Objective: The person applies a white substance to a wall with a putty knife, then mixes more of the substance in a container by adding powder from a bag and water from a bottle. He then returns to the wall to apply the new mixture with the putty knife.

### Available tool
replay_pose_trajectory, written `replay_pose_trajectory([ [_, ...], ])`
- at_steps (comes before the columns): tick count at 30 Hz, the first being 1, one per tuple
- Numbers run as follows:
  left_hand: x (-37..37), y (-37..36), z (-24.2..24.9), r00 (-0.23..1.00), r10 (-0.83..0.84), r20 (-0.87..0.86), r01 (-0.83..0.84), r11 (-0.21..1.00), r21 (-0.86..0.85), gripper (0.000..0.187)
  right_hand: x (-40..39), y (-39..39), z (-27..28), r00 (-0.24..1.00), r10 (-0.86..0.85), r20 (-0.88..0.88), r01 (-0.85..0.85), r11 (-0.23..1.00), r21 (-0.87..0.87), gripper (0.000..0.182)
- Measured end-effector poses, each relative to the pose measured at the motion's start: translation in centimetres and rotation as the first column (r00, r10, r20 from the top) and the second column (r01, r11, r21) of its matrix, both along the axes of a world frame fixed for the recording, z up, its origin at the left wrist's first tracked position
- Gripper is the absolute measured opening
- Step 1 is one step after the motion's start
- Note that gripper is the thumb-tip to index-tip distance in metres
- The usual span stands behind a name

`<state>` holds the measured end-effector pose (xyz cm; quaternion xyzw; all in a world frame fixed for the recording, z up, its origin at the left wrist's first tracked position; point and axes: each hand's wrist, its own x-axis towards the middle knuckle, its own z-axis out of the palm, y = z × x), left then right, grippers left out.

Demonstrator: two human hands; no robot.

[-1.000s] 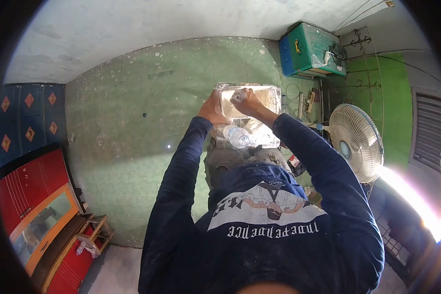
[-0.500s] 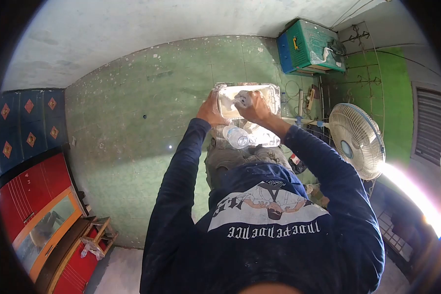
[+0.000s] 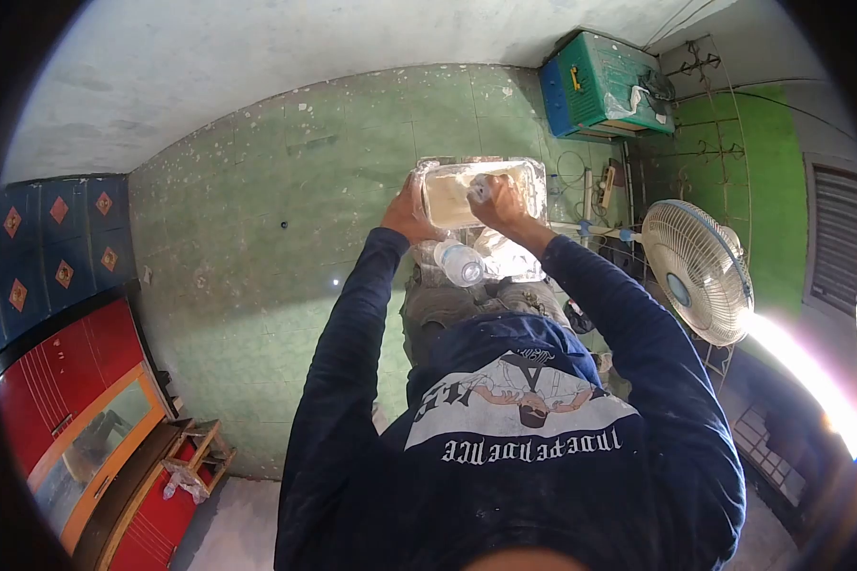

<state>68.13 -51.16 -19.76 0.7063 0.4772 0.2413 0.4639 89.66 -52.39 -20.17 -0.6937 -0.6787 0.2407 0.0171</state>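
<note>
My left hand (image 3: pixel 409 215) gripped the tray's (image 3: pixel 533 177) left edge; my right hand (image 3: pixel 501 204) held a closed grip over its pale contents, above a plastic bottle (image 3: pixel 460 262).

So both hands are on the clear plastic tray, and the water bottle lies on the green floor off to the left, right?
Not quite. The head view shows the water bottle lying in the person's lap, just below the tray. The left hand grips the tray's edge; the right hand is over it.

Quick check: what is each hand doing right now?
Left hand: gripping the tray at its edge.
Right hand: closed over something small inside the tray; unclear what.
</note>
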Motion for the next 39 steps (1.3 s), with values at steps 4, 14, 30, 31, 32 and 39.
replay_pose_trajectory([
  [4,0.2,0.1,-0.1,1.000,-0.002,0.028,0.001,1.000,0.010,0.111,4.0,-1.1,-4.4,0.680,0.048,0.732,-0.724,0.207,0.658,0.043],
  [14,0.0,0.2,0.3,0.998,0.003,-0.065,-0.001,1.000,0.028,0.110,2.1,0.0,6.7,0.987,-0.066,0.143,0.099,0.967,-0.234,0.048],
  [30,0.1,0.2,0.6,1.000,-0.006,-0.026,0.007,1.000,0.029,0.109,-2.6,1.1,-1.2,0.863,0.505,0.028,-0.500,0.844,0.194,0.021],
  [31,0.1,0.2,0.8,0.999,-0.015,-0.046,0.016,1.000,0.024,0.109,-2.7,1.5,-1.2,0.876,0.481,-0.047,-0.451,0.848,0.278,0.020],
  [32,0.1,0.1,0.6,0.999,-0.015,-0.045,0.016,1.000,0.024,0.109,-2.8,1.7,-1.1,0.880,0.459,-0.122,-0.393,0.848,0.354,0.019],
  [39,-0.1,0.0,0.0,0.998,0.005,-0.070,-0.004,1.000,0.024,0.110,-1.7,2.2,-0.2,0.968,0.211,-0.138,-0.200,0.975,0.093,0.022],
])
